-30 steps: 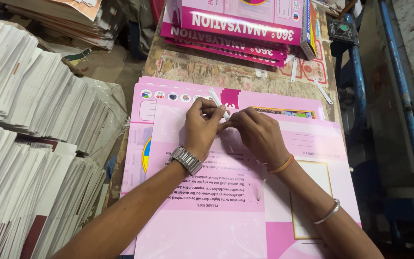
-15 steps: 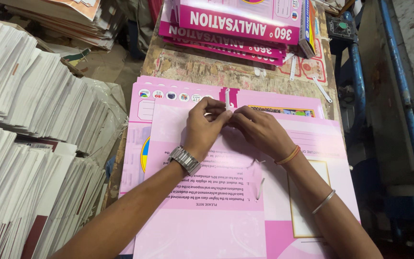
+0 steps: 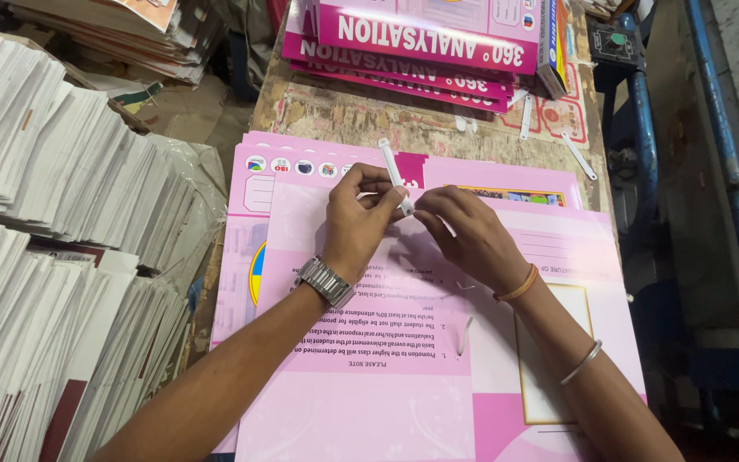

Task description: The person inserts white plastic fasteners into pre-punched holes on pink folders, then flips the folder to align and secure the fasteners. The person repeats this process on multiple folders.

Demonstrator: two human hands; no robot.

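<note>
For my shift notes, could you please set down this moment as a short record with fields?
Setting: worn wooden workbench, seen from above
Left hand: left hand pinches a white plastic strip that points up and away
Right hand: right hand meets the strip's lower end with its fingertips
Under the hands: pink printed card sheet lying on more pink sheets
Wrists: metal watch on the left; orange band and thin bangle on the right
Far end: stack of pink folders
Left side: piles of white paper
Loose on bench: spare white strips
</note>
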